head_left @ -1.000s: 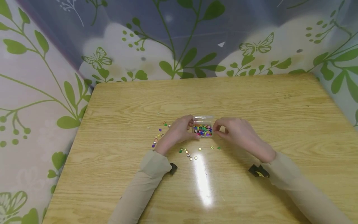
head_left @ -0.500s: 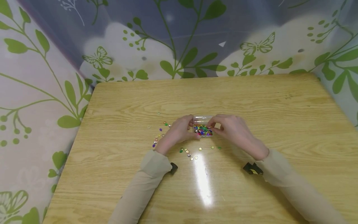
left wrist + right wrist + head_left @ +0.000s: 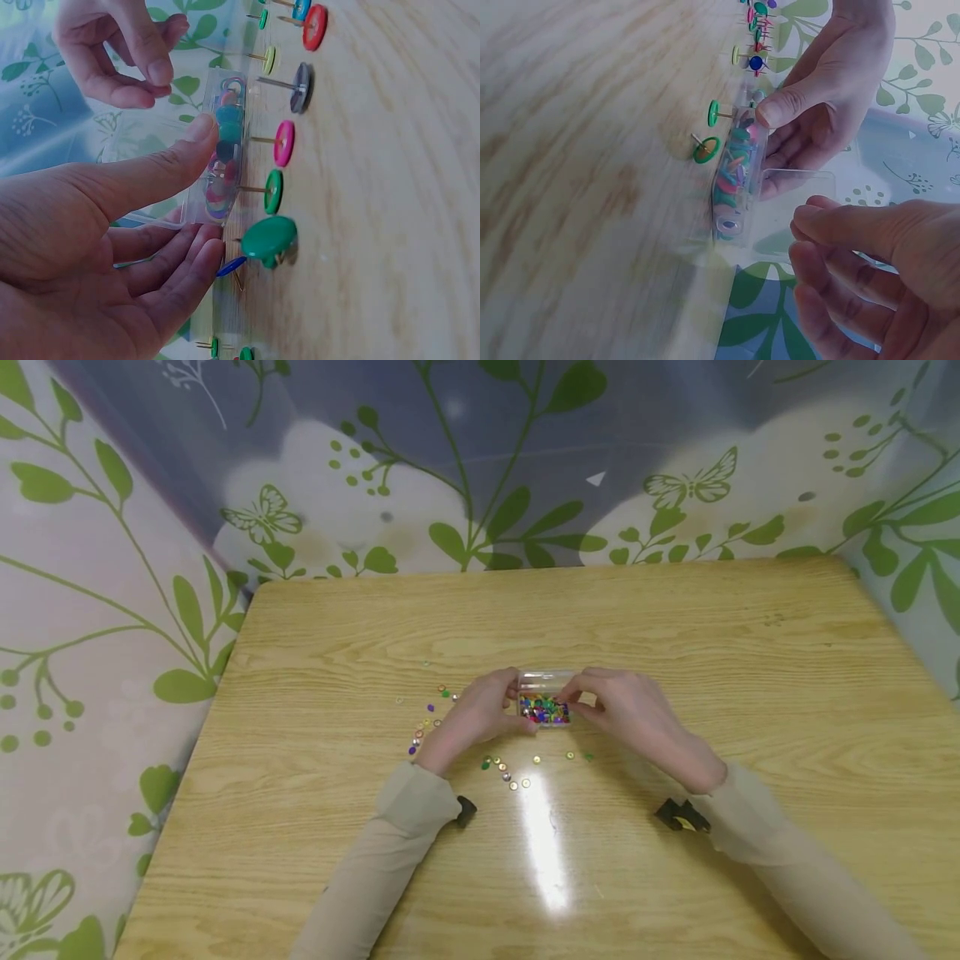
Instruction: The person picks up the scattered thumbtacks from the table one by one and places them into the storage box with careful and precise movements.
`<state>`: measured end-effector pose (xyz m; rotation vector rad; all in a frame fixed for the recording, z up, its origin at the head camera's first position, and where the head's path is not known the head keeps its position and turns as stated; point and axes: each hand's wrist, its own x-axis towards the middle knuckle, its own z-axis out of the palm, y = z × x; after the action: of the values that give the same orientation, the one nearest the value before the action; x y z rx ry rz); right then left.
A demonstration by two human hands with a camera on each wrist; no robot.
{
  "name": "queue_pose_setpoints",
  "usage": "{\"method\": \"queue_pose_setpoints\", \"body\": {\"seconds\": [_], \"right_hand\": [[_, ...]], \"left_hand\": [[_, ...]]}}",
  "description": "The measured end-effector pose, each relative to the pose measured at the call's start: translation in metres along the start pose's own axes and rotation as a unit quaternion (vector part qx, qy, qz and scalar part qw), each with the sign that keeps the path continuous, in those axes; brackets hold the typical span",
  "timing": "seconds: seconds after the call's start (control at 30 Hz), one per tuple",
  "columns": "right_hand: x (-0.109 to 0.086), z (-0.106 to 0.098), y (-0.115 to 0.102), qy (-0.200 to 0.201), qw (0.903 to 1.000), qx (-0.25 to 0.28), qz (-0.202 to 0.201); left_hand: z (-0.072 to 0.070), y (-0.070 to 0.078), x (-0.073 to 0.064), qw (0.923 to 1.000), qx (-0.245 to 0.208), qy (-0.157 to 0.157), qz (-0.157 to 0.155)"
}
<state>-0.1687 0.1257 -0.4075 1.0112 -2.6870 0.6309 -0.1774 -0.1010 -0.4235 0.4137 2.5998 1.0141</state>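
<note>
A small clear plastic box (image 3: 546, 726) with its hinged lid (image 3: 546, 679) raised sits on the table, filled with coloured thumbtacks (image 3: 543, 708). My left hand (image 3: 483, 706) holds the box from the left, thumb at the front wall and fingers behind. At the right end is my right hand (image 3: 630, 706), its fingertips close to the box's right edge. In the right wrist view my right hand's loosely curled fingers (image 3: 817, 259) show nothing between them. Green thumbtacks (image 3: 707, 150) lie on the table beside the box in that view.
Loose thumbtacks (image 3: 504, 767) lie in front of the box, several more (image 3: 420, 735) to the left of my left hand. The wooden table (image 3: 337, 635) meets a leaf-patterned curtain (image 3: 510, 527) at its back edge.
My right hand came left from beside the box to over its right part, then drew slightly back to the right. The left hand keeps its hold on the box.
</note>
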Motion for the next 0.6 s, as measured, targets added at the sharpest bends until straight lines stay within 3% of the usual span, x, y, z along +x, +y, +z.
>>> {"method": "queue_pose_setpoints", "body": {"seconds": [0.3, 0.6], "right_hand": [[-0.013, -0.009, -0.001, -0.01, 0.9999, -0.008, -0.011], [-0.03, -0.012, -0.002, -0.109, 0.9941, -0.003, -0.001]], "left_hand": [[0.0, 0.001, -0.001, 1.0, -0.005, -0.001, -0.006], [-0.001, 0.003, -0.002, 0.9999, -0.004, -0.001, -0.011]]}}
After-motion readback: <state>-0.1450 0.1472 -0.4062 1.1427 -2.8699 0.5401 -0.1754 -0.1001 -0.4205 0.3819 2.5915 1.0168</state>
